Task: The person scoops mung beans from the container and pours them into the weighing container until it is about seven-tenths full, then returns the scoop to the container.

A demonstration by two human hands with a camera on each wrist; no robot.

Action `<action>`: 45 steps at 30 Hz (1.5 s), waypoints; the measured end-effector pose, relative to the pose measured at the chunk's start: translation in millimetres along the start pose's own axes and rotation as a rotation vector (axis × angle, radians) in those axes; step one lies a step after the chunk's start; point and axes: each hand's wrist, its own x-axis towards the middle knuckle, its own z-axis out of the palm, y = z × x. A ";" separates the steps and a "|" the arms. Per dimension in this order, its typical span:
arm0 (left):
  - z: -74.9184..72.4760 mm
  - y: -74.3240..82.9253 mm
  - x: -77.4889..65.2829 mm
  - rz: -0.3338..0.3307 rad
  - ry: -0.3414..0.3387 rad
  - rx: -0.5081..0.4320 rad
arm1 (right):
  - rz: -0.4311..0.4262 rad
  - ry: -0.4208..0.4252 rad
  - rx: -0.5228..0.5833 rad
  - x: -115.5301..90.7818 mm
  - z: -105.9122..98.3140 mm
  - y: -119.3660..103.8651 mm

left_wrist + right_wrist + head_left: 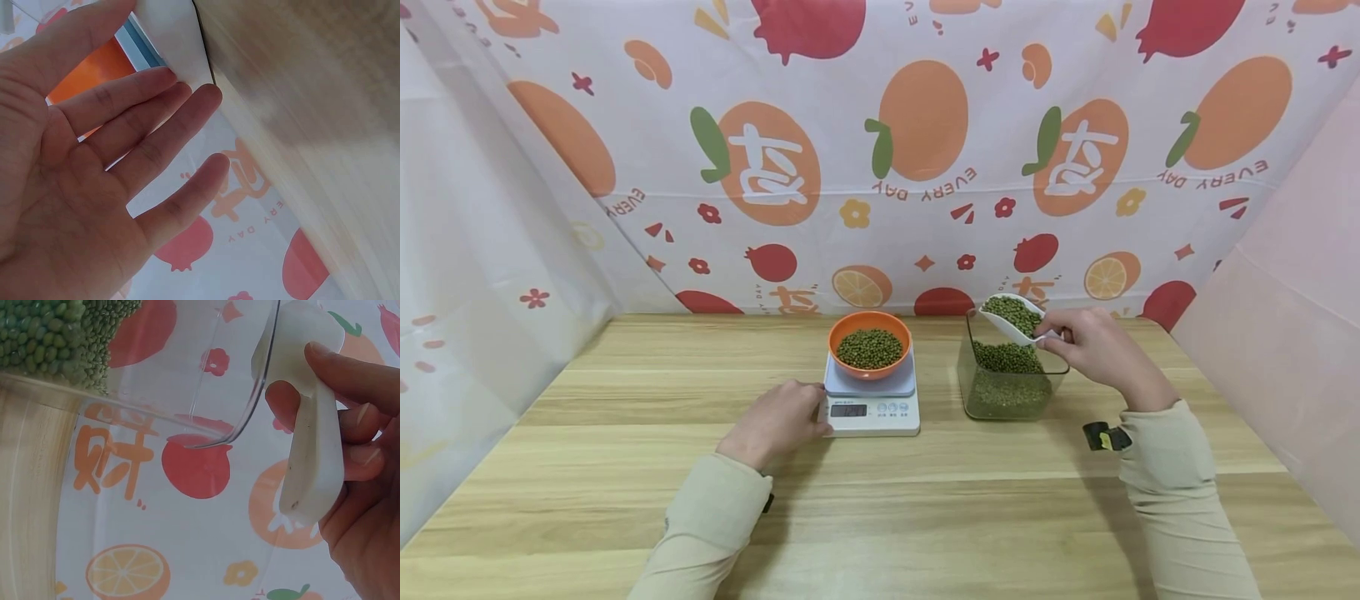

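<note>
My right hand [1093,346] pinches the handle of a white scoop [319,450] between thumb and fingers. Heaped with green mung beans [1013,313], the scoop is held over the rim of a clear container [987,333], partly filled with the same beans. On the left, my left hand [781,419] rests beside a white digital kitchen scale [874,425], fingertips at its left edge; in the left wrist view its fingers [156,147] are loosely extended and hold nothing. An orange bowl [870,374] of mung beans sits on the scale's platform. The display digits are too small to read.
The wooden table [925,517] runs back to a fruit-printed cloth [850,225] hanging behind the scale and container. White sheeting hangs at the left [490,250] and a pale panel [1300,275] stands at the right.
</note>
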 end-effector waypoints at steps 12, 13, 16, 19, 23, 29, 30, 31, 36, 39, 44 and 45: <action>0.7 -1.3 2.4 -0.009 -0.002 -0.007 | -0.012 -0.015 0.000 3.8 0.1 -6.4; 0.5 -1.3 2.5 -0.008 -0.001 -0.005 | -0.012 -0.018 0.003 4.0 0.2 -6.7; 0.1 -1.5 2.1 -0.008 0.004 0.000 | -0.018 -0.026 0.010 5.2 0.6 -7.5; -0.8 -1.6 1.6 -0.009 0.004 -0.001 | -0.035 -0.025 0.015 7.4 1.4 -8.3; -1.6 -1.7 2.4 -0.006 0.005 -0.009 | -0.071 -0.002 0.020 11.2 2.0 -10.0; -2.8 -0.8 1.6 -0.006 0.005 -0.006 | -0.066 -0.007 0.042 15.4 2.4 -13.7; -2.7 -0.7 1.5 -0.008 0.004 -0.007 | -0.063 -0.010 0.042 16.1 2.5 -14.3; -2.1 -0.7 1.7 -0.015 0.001 -0.009 | -0.061 -0.013 0.041 16.5 2.4 -14.8; -1.1 -0.2 2.8 -0.028 -0.003 -0.015 | -0.080 -0.016 0.025 21.6 -0.3 -17.3; -1.5 -0.2 2.5 -0.019 0.000 -0.012 | -0.098 -0.013 0.012 25.6 -3.2 -18.1; -1.8 -0.6 1.8 -0.006 0.004 0.000 | -0.103 -0.015 0.007 29.6 -5.0 -20.1; -1.9 -0.5 1.8 -0.006 0.003 -0.001 | -0.100 -0.018 0.012 29.8 -4.9 -21.1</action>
